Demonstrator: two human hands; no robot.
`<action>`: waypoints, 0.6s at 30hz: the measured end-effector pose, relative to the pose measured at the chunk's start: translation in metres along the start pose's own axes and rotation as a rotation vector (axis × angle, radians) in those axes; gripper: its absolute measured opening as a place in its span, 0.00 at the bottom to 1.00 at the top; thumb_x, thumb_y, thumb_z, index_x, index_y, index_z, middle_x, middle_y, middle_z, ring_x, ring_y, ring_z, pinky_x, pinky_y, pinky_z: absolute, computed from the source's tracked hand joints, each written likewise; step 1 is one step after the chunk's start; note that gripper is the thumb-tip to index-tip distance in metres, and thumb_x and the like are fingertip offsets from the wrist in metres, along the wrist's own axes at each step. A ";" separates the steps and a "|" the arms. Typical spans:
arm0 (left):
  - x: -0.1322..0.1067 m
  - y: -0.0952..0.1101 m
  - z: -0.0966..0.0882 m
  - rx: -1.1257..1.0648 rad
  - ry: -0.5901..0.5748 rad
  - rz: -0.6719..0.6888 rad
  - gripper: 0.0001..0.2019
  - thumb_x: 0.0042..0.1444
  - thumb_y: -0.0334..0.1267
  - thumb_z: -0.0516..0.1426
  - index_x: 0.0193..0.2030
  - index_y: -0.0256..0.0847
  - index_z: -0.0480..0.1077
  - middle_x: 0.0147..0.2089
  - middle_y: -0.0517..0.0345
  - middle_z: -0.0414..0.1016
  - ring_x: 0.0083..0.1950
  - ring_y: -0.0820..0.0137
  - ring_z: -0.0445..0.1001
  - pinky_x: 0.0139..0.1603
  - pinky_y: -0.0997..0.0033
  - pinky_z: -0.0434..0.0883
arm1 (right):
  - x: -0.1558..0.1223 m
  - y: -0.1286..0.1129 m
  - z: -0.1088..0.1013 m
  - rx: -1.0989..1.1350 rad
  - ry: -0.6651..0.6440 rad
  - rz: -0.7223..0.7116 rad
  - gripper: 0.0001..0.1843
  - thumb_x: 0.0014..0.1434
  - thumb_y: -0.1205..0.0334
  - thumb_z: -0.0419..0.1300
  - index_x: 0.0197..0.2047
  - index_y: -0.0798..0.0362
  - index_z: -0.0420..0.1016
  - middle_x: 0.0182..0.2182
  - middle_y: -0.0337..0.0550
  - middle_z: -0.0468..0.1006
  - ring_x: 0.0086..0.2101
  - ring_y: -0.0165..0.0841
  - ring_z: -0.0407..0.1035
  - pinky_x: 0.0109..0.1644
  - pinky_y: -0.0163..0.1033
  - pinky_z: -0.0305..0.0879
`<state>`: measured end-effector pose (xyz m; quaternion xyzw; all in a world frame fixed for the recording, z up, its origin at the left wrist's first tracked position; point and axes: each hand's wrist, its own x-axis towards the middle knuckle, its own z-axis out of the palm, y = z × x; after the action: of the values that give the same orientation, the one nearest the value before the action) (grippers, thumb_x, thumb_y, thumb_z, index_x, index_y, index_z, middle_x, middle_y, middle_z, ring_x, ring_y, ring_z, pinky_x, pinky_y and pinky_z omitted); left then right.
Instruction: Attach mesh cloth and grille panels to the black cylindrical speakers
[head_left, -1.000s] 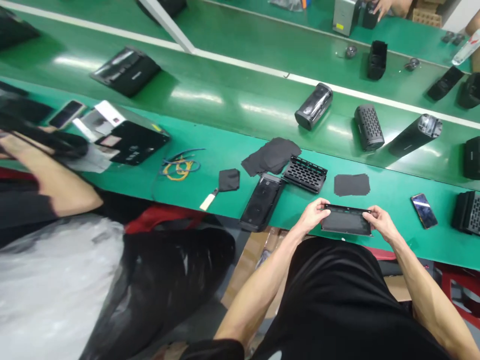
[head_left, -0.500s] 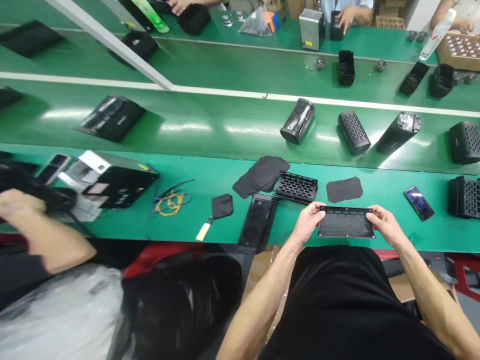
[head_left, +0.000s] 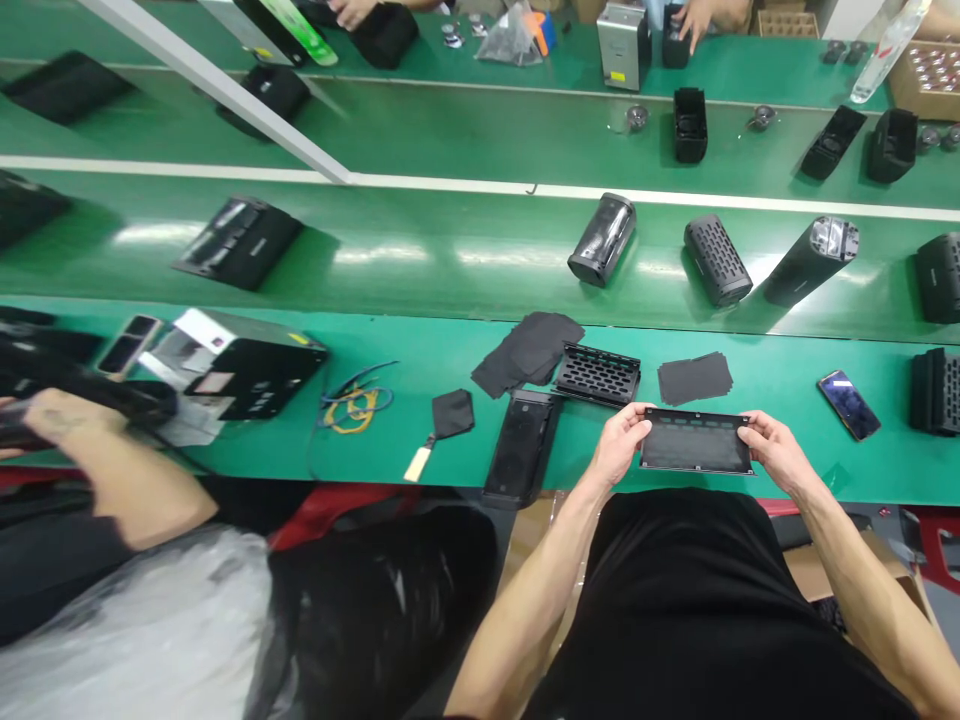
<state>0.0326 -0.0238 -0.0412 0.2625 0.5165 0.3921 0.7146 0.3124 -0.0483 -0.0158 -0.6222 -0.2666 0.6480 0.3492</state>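
Between my two hands I hold a black rectangular speaker grille panel [head_left: 697,442], its inner face up and dark sheet lying inside. My left hand [head_left: 621,443] pinches its left end, thumb on top. At the right end, my right hand [head_left: 772,450] grips it the same way. Just beyond lies a perforated black grille [head_left: 598,374], with a stack of black rectangular sheets [head_left: 695,379] to its right. A spread pile of black sheets [head_left: 527,352] is behind the grille on the left. A black speaker housing [head_left: 522,447] rests left of my left hand, over the table's edge.
A phone [head_left: 848,405] lies to the right. Left are a black pouch with a tag [head_left: 453,413], coiled cables [head_left: 351,408] and a box-shaped device [head_left: 244,365]. A co-worker's arm [head_left: 112,465] is at far left. Several speakers, one a black cylinder [head_left: 602,240], stand on the belt.
The view has shifted slightly, so most things sit a little further right. Both hands keep hold of the panel. The co-worker's arm at left has moved a little.
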 end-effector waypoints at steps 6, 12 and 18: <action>0.000 0.000 -0.002 -0.019 -0.006 -0.013 0.20 0.46 0.40 0.67 0.47 0.39 0.78 0.40 0.57 0.80 0.36 0.71 0.74 0.37 0.75 0.70 | -0.001 -0.002 0.001 -0.007 -0.010 0.004 0.26 0.46 0.44 0.76 0.42 0.50 0.75 0.28 0.34 0.73 0.27 0.30 0.66 0.30 0.35 0.67; 0.001 -0.003 -0.002 -0.004 0.007 -0.004 0.20 0.43 0.38 0.66 0.46 0.39 0.78 0.40 0.57 0.80 0.37 0.71 0.75 0.36 0.75 0.71 | -0.002 -0.004 0.006 0.032 0.007 0.017 0.26 0.45 0.45 0.77 0.41 0.50 0.76 0.30 0.37 0.77 0.28 0.31 0.68 0.29 0.34 0.67; 0.003 -0.004 -0.008 0.019 -0.005 0.015 0.21 0.47 0.40 0.67 0.50 0.39 0.78 0.42 0.55 0.81 0.38 0.70 0.76 0.37 0.74 0.71 | -0.002 -0.004 0.004 0.131 -0.007 0.020 0.26 0.46 0.43 0.78 0.40 0.50 0.77 0.29 0.37 0.75 0.27 0.30 0.67 0.32 0.38 0.71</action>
<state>0.0269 -0.0233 -0.0483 0.2739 0.5165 0.3919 0.7104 0.3087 -0.0469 -0.0113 -0.5985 -0.2184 0.6696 0.3818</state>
